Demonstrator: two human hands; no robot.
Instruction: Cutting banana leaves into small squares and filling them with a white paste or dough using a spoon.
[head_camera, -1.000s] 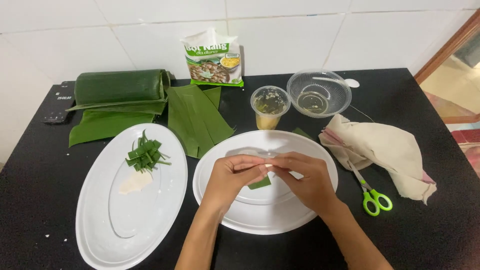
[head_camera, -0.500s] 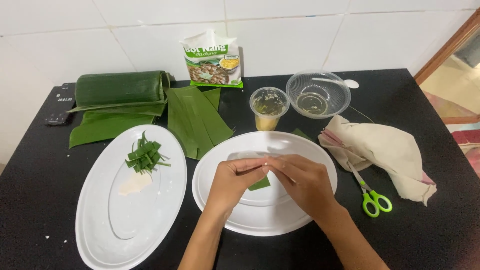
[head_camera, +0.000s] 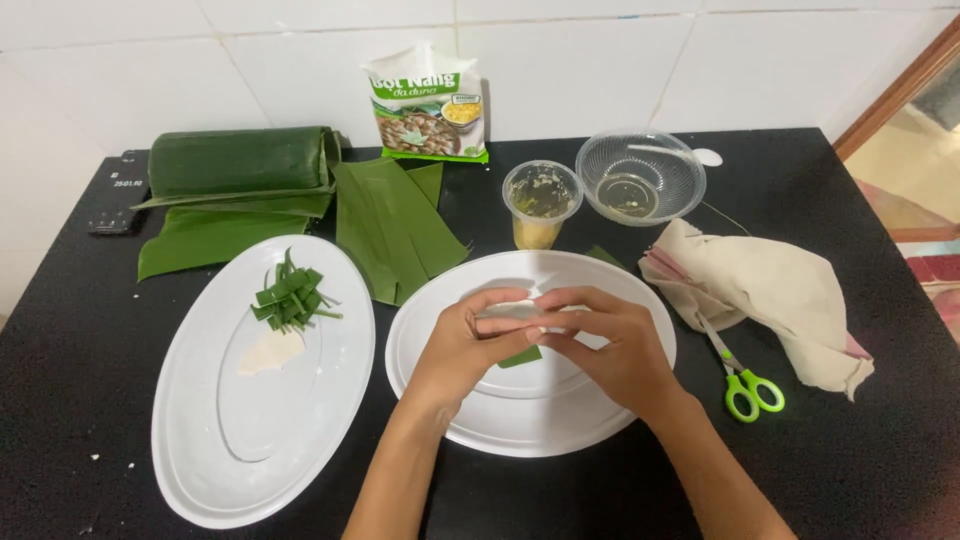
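Head view: I see both hands, left (head_camera: 462, 352) and right (head_camera: 612, 345), pinching white dough (head_camera: 512, 312) over the round plate (head_camera: 440, 300). Beneath peeks a leaf strip (head_camera: 521, 356), mostly hidden. Scissors (head_camera: 745, 380) lie right of the plate, partly under cloth (head_camera: 770, 290).

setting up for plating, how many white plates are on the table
2. An oval plate lies on the left, holding cut green leaf strips. A round plate sits in the middle, under both hands. None seems hidden.
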